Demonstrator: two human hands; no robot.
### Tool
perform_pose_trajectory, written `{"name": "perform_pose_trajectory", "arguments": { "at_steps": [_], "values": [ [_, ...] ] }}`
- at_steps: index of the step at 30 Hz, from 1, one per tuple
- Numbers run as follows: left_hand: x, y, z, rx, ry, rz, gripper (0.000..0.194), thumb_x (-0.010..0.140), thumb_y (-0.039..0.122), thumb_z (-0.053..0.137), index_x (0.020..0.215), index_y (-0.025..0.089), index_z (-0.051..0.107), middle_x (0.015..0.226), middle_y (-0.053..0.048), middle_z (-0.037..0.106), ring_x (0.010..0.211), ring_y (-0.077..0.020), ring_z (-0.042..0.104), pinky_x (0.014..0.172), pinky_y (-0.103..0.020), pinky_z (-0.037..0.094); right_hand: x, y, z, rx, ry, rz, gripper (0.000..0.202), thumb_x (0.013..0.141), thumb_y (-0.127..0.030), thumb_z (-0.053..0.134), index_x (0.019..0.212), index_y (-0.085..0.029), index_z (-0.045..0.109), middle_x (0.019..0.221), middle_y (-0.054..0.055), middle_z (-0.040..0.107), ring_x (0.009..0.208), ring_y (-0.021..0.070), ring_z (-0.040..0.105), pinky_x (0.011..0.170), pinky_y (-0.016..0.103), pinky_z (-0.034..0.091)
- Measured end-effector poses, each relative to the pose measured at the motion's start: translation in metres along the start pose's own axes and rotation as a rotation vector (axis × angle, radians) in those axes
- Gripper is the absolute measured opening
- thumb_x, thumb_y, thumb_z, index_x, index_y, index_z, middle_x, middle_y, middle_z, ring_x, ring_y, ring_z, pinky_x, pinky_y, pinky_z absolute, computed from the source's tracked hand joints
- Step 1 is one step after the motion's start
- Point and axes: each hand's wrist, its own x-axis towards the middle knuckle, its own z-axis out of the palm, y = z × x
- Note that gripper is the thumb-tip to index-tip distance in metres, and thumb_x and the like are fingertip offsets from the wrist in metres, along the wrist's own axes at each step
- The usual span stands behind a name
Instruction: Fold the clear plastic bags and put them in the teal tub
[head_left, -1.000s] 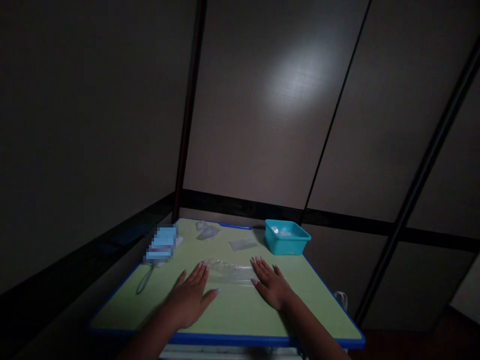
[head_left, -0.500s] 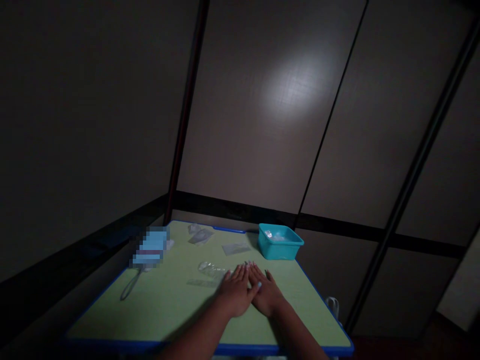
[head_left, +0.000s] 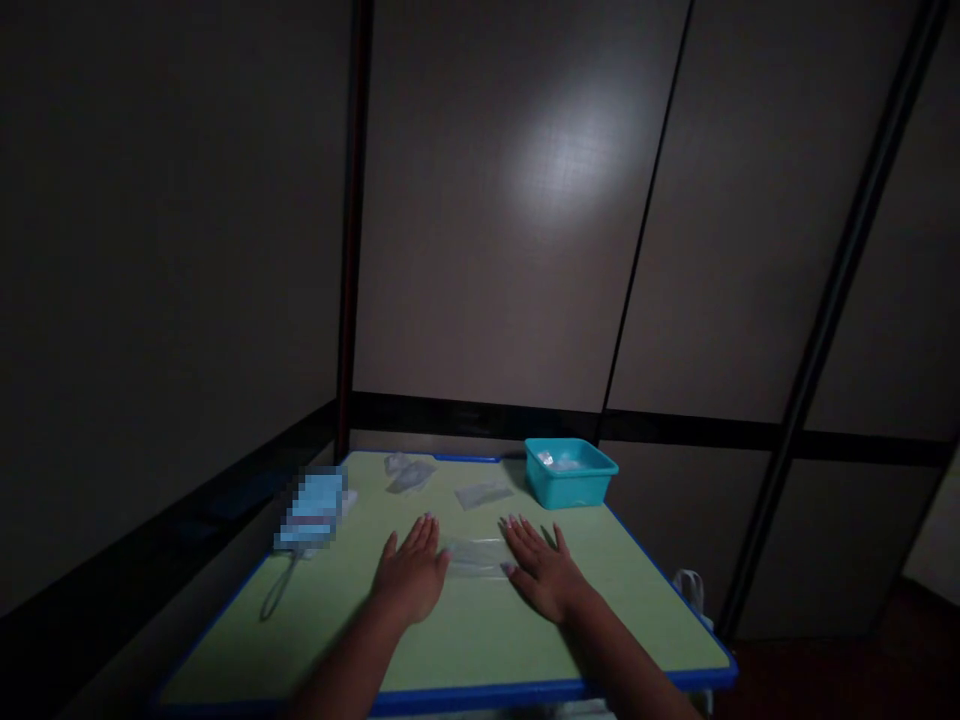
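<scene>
A clear plastic bag (head_left: 475, 556) lies flat on the green tabletop (head_left: 457, 640). My left hand (head_left: 411, 572) rests palm down over its left end, fingers stretched out. Over the right end lies my right hand (head_left: 541, 568), also palm down with fingers spread. Neither hand grips anything. Just beyond them is another flat clear bag (head_left: 484, 494). Farther back on the left sits a crumpled clear bag (head_left: 409, 474).
A turquoise plastic basket (head_left: 571, 488) with clear plastic inside stands at the back right. At the left edge lies a blurred-out blue item (head_left: 313, 508) with a loop strap (head_left: 279, 590). Panelled walls (head_left: 487, 250) rise behind the table.
My hands have moved apart from the middle, the left one to the left and the right one to the right. The bag between them now looks flatter.
</scene>
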Motion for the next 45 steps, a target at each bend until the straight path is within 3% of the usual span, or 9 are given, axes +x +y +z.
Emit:
{"name": "perform_pose_trajectory", "arguments": {
  "at_steps": [6,14,20,27,33,35,37,41,45],
  "values": [
    [0.005,0.003,-0.010,0.047,0.347,0.049,0.051,0.088,0.034,0.023,0.136,0.018,0.032,0.145,-0.003,0.022,0.135,-0.0178,0.011,0.108,-0.045,0.006,0.010,-0.029,-0.006,-0.025,0.191,0.092,0.063,0.087,-0.049,0.023,0.141,-0.020,0.005,0.147,0.003,0.006,0.134,0.0210,0.005,0.105,0.049,-0.008],
    [0.011,-0.008,0.005,0.038,0.056,0.024,0.054,0.087,0.038,0.020,0.137,0.019,0.028,0.146,-0.001,0.015,0.134,-0.0200,0.015,0.105,-0.051,0.009,0.055,-0.087,0.013,0.056,0.042,0.073,0.056,0.090,-0.040,0.009,0.141,-0.018,0.008,0.147,0.005,0.009,0.134,0.0167,0.004,0.105,0.051,-0.005],
    [0.012,-0.008,0.004,0.057,-0.067,0.031,0.056,0.087,0.039,0.017,0.139,0.019,0.021,0.146,-0.002,0.013,0.134,-0.0202,0.013,0.103,-0.056,0.009,0.051,-0.064,0.029,0.093,0.006,0.140,0.059,0.089,-0.046,0.004,0.141,-0.018,0.006,0.147,0.006,0.010,0.134,0.0181,0.005,0.103,0.056,-0.002],
    [0.012,-0.013,0.007,0.036,-0.069,-0.049,0.057,0.086,0.046,0.019,0.139,0.024,0.019,0.147,-0.005,0.011,0.135,-0.0216,0.008,0.101,-0.058,0.010,0.024,-0.011,0.017,0.035,-0.037,0.328,0.059,0.088,-0.051,0.007,0.141,-0.026,0.006,0.148,0.001,0.003,0.134,0.0217,-0.001,0.102,0.056,0.001],
    [0.008,-0.014,0.004,0.134,0.060,-0.272,0.060,0.087,0.039,0.018,0.136,0.006,0.028,0.146,-0.013,0.011,0.135,-0.0247,0.000,0.102,-0.056,0.011,0.012,0.006,0.015,0.001,-0.036,0.369,0.059,0.087,-0.052,0.009,0.140,-0.028,0.004,0.147,0.001,0.002,0.134,0.0226,0.000,0.101,0.057,0.004],
    [0.003,-0.003,-0.006,0.162,0.166,-0.259,0.059,0.087,0.037,0.021,0.135,0.005,0.029,0.147,-0.013,0.008,0.135,-0.0258,-0.003,0.102,-0.057,0.008,0.013,0.005,0.017,-0.007,-0.006,0.368,0.058,0.087,-0.052,0.009,0.140,-0.029,0.005,0.148,0.002,0.003,0.134,0.0227,0.001,0.100,0.058,0.005],
    [-0.002,0.018,-0.016,0.119,0.231,-0.097,0.058,0.087,0.039,0.023,0.137,0.011,0.027,0.147,-0.009,0.006,0.135,-0.0249,-0.004,0.104,-0.053,0.006,0.014,0.004,0.020,-0.011,0.010,0.369,0.058,0.087,-0.051,0.010,0.140,-0.028,0.006,0.147,0.002,0.004,0.134,0.0229,0.001,0.100,0.058,0.005],
    [-0.008,0.079,-0.024,-0.107,0.006,0.246,0.059,0.088,0.049,0.013,0.139,0.022,0.023,0.147,-0.001,0.014,0.135,-0.0197,0.007,0.107,-0.044,0.012,0.013,0.004,0.018,-0.028,-0.002,0.360,0.057,0.088,-0.046,0.013,0.141,-0.026,0.008,0.147,0.003,0.005,0.134,0.0233,0.002,0.100,0.059,0.007],
    [-0.001,0.130,-0.015,-0.258,-0.123,0.306,0.066,0.086,0.054,0.003,0.141,0.017,0.015,0.147,-0.003,0.010,0.135,-0.0201,0.008,0.107,-0.044,0.014,0.008,0.005,0.012,-0.112,-0.073,0.296,0.062,0.083,-0.037,0.029,0.140,-0.027,0.010,0.147,0.001,-0.002,0.134,0.0246,-0.001,0.098,0.060,0.013]
  ]
}}
